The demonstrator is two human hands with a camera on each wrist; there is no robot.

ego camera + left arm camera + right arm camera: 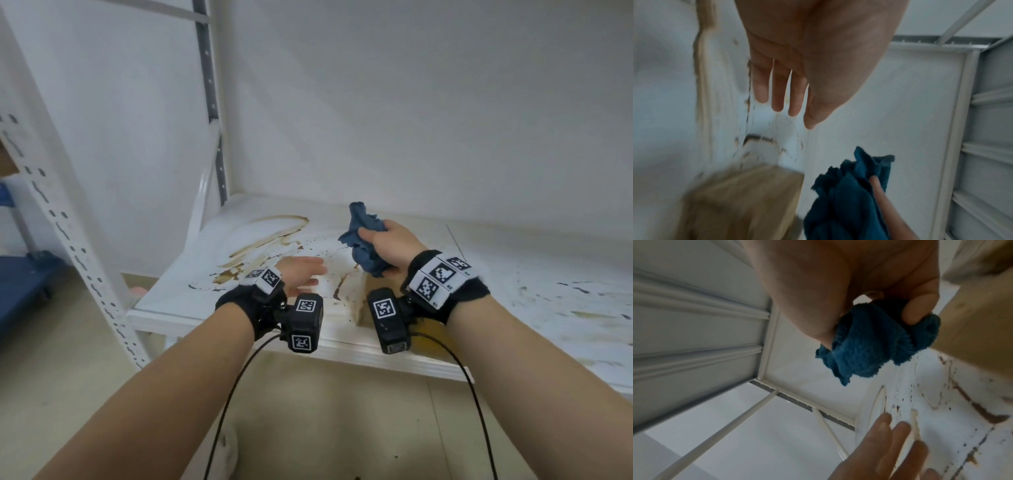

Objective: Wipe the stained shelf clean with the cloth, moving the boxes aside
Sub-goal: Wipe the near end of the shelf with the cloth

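The white shelf [513, 270] carries brown stains [270, 236] in rings, streaks and specks on its left half. My right hand [376, 251] hovers above the shelf's middle and grips a bunched blue cloth [359, 222], seen also in the right wrist view [869, 350] and the left wrist view [849, 186]. My left hand [305, 275] is open with straight fingers [779, 97], just over the stains left of the cloth. A tan box [744, 203] lies blurred beside the hands, also visible as the box [972, 313] under my right wrist. In the head view it is mostly hidden.
A white perforated upright [68, 222] stands at the shelf's front left, and a grey post [212, 102] at the back left. The white wall closes the back. The upper shelf's ribbed underside [694, 321] is overhead. A blue object [20, 284] sits on the floor, left.
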